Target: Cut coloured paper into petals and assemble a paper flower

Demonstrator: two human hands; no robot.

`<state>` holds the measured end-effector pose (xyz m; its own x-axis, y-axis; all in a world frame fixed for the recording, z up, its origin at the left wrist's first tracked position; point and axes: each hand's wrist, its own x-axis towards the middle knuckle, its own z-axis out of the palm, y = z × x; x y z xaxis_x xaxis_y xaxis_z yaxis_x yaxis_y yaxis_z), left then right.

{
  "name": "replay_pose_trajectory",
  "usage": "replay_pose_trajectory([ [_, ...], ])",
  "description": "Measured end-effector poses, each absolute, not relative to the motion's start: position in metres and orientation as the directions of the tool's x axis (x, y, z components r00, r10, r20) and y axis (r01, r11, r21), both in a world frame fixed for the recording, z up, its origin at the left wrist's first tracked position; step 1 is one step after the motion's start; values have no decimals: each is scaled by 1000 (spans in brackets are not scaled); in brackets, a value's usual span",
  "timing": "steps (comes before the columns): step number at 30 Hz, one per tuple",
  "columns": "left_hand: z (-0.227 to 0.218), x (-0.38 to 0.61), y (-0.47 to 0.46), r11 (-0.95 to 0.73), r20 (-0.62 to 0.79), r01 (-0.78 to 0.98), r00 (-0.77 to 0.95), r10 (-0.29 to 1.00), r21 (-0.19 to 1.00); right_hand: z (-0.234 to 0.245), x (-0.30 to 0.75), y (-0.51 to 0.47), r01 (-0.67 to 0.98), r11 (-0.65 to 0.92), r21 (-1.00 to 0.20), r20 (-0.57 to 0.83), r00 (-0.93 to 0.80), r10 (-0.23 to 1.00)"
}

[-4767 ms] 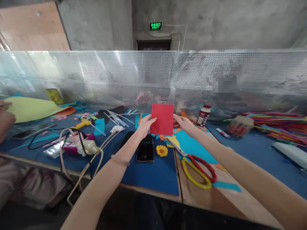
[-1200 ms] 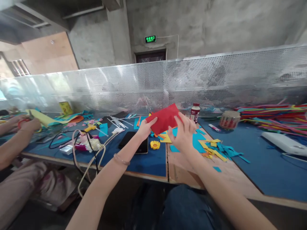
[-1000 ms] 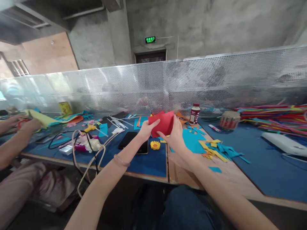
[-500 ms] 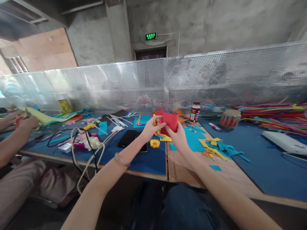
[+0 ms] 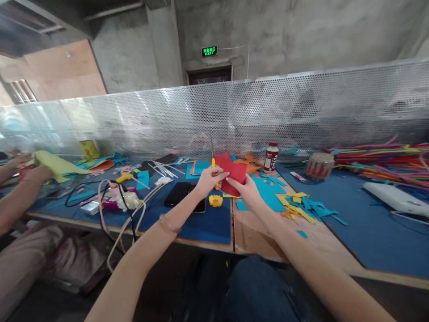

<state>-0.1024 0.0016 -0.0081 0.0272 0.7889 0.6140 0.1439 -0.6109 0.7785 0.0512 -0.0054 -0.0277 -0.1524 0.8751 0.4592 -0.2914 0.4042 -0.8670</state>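
Note:
My left hand (image 5: pixel 207 181) pinches the left side of a piece of red paper (image 5: pixel 237 173) above the table. Its right side is gripped by my right hand (image 5: pixel 248 191), thumb on the near face. More red paper shows behind, and I cannot tell whether it is the same piece. A slim tool with a yellow handle (image 5: pixel 213 163) and a long grey shaft points up from behind my left fingers; whether that hand grips it is hidden. Just below my hands lies a yellow paper flower (image 5: pixel 215 201). Blue paper (image 5: pixel 268 197) lies beneath my right hand.
Two dark phones (image 5: pixel 177 194) lie left of my hands, near tangled cables (image 5: pixel 145 210). A bottle (image 5: pixel 271 157), a jar (image 5: pixel 319 165) and yellow scraps (image 5: pixel 298 208) are to the right. A perforated metal panel (image 5: pixel 161 120) stands behind. At far left, another person's hands (image 5: pixel 35 172) hold yellow-green paper.
The red paper has tilted and turned between my hands, showing more of the red behind it. The yellow-handled tool's shaft now stands higher. At far left, the person's yellow-green paper has shifted.

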Motion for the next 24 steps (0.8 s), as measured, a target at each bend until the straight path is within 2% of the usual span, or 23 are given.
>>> replay_pose_trajectory([
  [2, -9, -103, 4, -629, 633, 180, 43, 773, 756, -24, 56, -4, -282, 507, -815, 545, -73, 835],
  [5, -12, -107, 8, -646, 654, 245, 58, 754, 723, -17, 68, 1, -108, 693, -713, 695, 30, 719],
  [9, -13, -109, 9, -673, 690, 338, 87, 718, 658, -11, 82, 6, 131, 808, -574, 815, -3, 580],
  [14, -12, -107, 6, -684, 710, 411, 115, 695, 603, -9, 88, 9, 230, 846, -481, 864, -40, 502],
  [24, -12, -104, 2, -670, 694, 444, 136, 707, 596, -10, 91, 13, 304, 820, -485, 856, -26, 516],
])
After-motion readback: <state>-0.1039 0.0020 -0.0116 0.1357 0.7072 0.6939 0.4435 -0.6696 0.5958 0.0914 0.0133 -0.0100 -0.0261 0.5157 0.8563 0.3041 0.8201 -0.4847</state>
